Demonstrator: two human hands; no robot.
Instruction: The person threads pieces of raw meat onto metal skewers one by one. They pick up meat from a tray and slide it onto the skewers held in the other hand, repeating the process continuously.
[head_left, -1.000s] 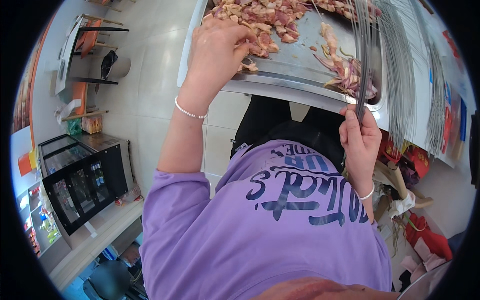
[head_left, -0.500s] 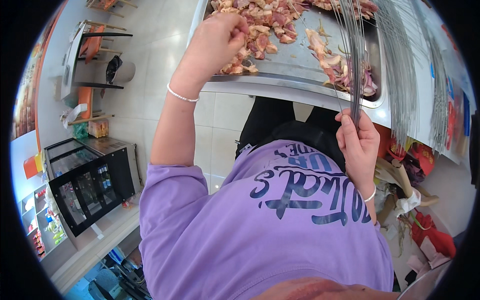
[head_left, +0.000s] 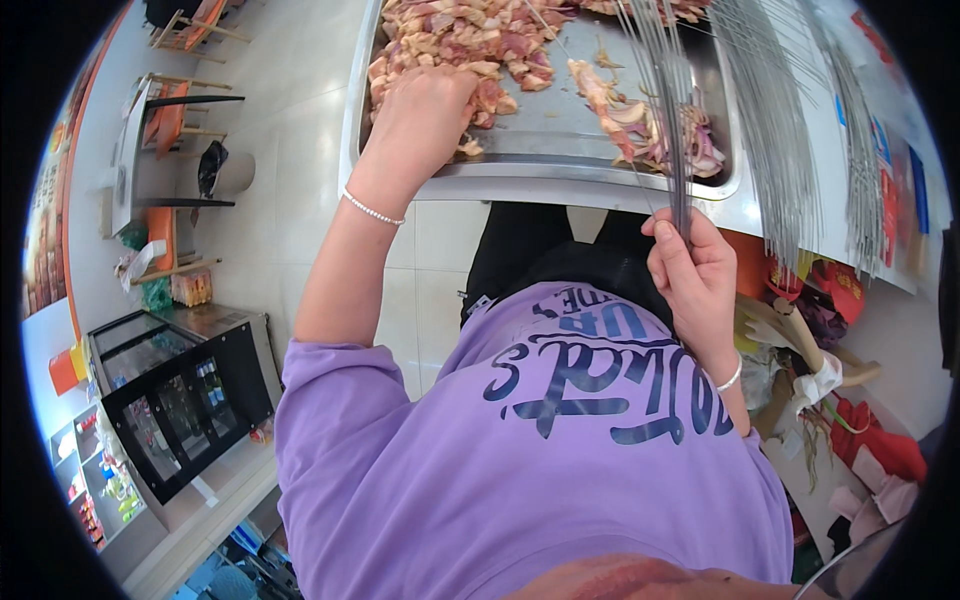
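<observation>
My left hand [head_left: 425,115] is down on the pile of raw meat chunks [head_left: 480,35] at the left of a metal tray [head_left: 560,140]. Its fingers are curled in, and the tips are hidden among the pieces. My right hand [head_left: 692,275] is closed round the ends of a bundle of thin metal skewers [head_left: 675,120], just outside the tray's near edge. One skewer slants apart from the bundle, running from my right thumb over the tray, with meat pieces [head_left: 597,100] along it. Sliced red onion [head_left: 705,150] lies behind the bundle in the tray's near right corner.
More loose skewers [head_left: 770,140] lie on the white table to the tray's right, with another bunch [head_left: 855,160] beyond. Bags and a red cloth [head_left: 880,440] are at the lower right. A black glass-door cabinet [head_left: 185,390] stands at the left.
My left hand has gone from a raised pinch above the meat down onto the pile. My right hand still holds the skewers. The whole view has shifted slightly.
</observation>
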